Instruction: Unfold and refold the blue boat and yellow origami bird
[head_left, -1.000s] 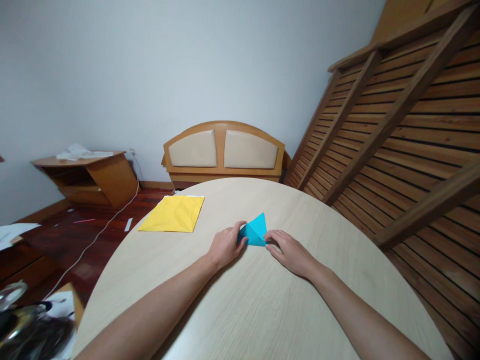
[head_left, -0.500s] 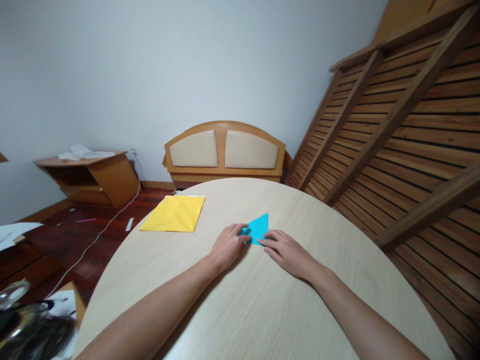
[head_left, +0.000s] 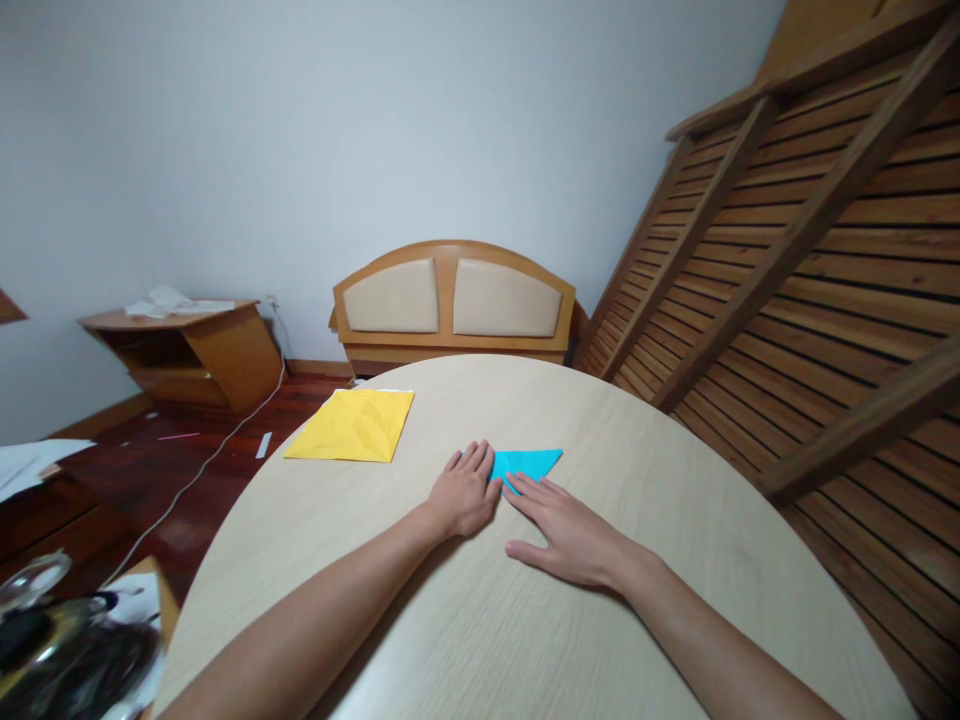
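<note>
A folded piece of blue paper (head_left: 531,462), roughly triangular with its long edge away from me, lies on the round pale wooden table (head_left: 450,640). My left hand (head_left: 466,490) rests flat over the paper's left end and hides it. On the paper's near edge lie the fingertips of my right hand (head_left: 556,525), its fingers stretched out and the thumb spread apart on the tabletop. Neither hand grips anything. To the left of my hands lies a creased yellow sheet of paper (head_left: 352,427), a white edge showing along its far side.
A wooden headboard (head_left: 454,300) stands beyond the table, against the wall. Slatted wooden panels (head_left: 787,270) lean along the right side. At the left are a low cabinet (head_left: 240,360) with papers on top, a white cable (head_left: 199,475) across the floor, and cluttered items (head_left: 82,640).
The blue paper's pointed corner has swung from upward to the right, and its long edge now runs across. Both hands have flattened, with the right thumb spreading away from the fingers.
</note>
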